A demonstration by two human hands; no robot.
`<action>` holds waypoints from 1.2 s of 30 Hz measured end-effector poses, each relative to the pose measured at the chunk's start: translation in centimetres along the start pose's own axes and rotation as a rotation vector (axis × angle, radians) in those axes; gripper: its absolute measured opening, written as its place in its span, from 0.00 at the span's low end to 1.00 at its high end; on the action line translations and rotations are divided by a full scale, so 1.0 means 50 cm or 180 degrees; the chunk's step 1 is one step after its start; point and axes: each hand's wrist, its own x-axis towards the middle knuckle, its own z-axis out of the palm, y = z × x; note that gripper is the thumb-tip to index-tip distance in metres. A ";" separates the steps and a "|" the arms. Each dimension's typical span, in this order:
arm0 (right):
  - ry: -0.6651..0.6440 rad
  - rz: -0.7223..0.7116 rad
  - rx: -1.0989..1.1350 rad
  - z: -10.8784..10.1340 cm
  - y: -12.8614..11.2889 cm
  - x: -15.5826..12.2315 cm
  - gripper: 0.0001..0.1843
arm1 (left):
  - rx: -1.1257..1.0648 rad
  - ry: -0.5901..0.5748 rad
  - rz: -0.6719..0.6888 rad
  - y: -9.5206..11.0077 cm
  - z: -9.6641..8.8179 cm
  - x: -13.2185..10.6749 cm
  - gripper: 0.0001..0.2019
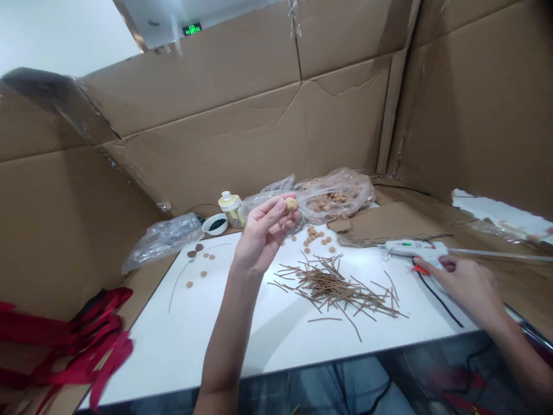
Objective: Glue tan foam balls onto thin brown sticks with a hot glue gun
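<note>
One tan ball [291,204] is pinched in the left hand [263,230]; open right hand [464,285] touches one glue gun [410,248].

Sticks [332,291] on tabletop [285,328], glue gun [410,249] right, plastic bag [334,196] behind.

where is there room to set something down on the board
The biggest free patch is the front strip of the white board, between the sticks and the front edge. Another lies left of your left hand, beside the curved wire. It's crowded at the back, around the pellets and glue gun.
</note>
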 end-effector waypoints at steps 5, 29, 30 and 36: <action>0.0000 0.0052 -0.0558 0.003 -0.009 -0.019 0.32 | -0.0037 -0.0105 0.0146 0.008 -0.019 -0.003 0.06; -0.1150 -0.2270 0.1812 0.311 -0.376 0.062 0.11 | 0.0213 -0.0266 -0.0005 0.004 -0.039 -0.002 0.09; -0.1183 -0.2147 0.2029 0.300 -0.377 0.063 0.11 | 0.0209 -0.0275 -0.0008 0.004 -0.039 -0.001 0.09; -0.1486 -0.1307 0.3841 0.155 -0.388 0.043 0.17 | 0.0199 -0.0286 0.0043 0.006 -0.045 0.002 0.09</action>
